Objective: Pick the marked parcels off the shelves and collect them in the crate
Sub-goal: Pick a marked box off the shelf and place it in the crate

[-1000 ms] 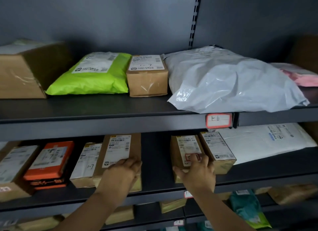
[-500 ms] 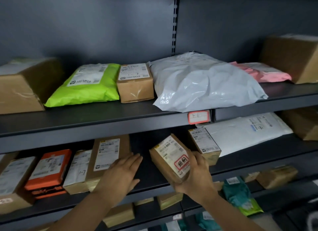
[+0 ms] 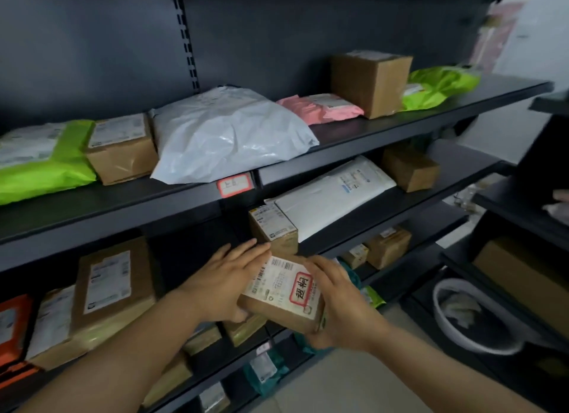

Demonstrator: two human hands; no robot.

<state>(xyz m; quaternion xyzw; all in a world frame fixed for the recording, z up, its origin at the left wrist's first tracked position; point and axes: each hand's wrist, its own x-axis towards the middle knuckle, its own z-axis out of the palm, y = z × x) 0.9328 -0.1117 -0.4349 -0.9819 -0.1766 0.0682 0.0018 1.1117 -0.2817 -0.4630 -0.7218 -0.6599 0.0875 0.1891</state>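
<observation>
**Item:** 1 marked parcel (image 3: pixel 283 292), a brown carton, off the shelves and held in the air before the middle shelf (image 3: pixel 415 206).
**Grip:** left hand (image 3: pixel 221 283) clasps its left end, fingers flat on top, thumb beneath. Right hand (image 3: pixel 338 302) curls round its right end.
**Markings:** white barcode label, print too small to read. Red-bordered sticker with 2 handwritten characters, not surely legible.
**Shelf tag** (image 3: pixel 235 187)**:** red border, writing blurred.
**Status:** 1 pick made. Crate not in view, so the deposit is outstanding. No further marked parcels discernible.
</observation>
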